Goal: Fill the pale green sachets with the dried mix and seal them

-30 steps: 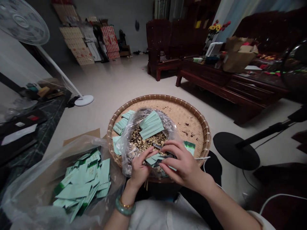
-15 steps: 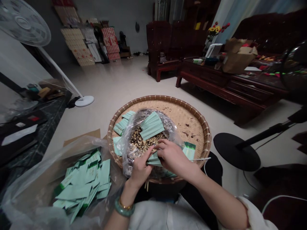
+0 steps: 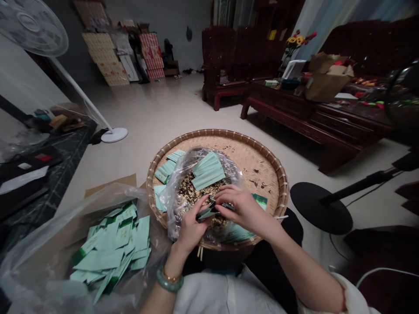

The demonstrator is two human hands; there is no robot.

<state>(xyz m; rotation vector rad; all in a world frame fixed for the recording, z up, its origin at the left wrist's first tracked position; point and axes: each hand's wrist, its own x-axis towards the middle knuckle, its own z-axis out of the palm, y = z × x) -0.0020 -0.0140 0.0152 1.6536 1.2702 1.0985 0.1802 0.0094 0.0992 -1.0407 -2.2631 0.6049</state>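
Note:
My left hand [image 3: 190, 225], with a green bangle at its wrist, is closed on a small green packet [image 3: 207, 213]. Beside it, my right hand [image 3: 244, 208] grips a slim dark tool with a shiny metal tip [image 3: 228, 206], held at the packet's upper edge; its exact kind is unclear. Below both hands lies an open clear plastic bag [image 3: 173, 196] of dark and pale dried bits [image 3: 188, 187]. A fan of flat green packets [image 3: 208, 171] rests on the mix. The bag sits in a round woven bamboo tray [image 3: 282, 174].
At the left, a large plastic bag [image 3: 29, 261] holds many green packets [image 3: 113, 244]. More packets [image 3: 240, 233] lie at the tray's near edge. A white standing fan [image 3: 114, 134] is at the left, a black fan base [image 3: 321, 208] at the right. A wooden table [image 3: 310, 113] stands behind.
The right hand has lifted slightly and now shows the dark tool at the packet. The left hand has turned the packet upward. Packets near the tray's front edge are now uncovered.

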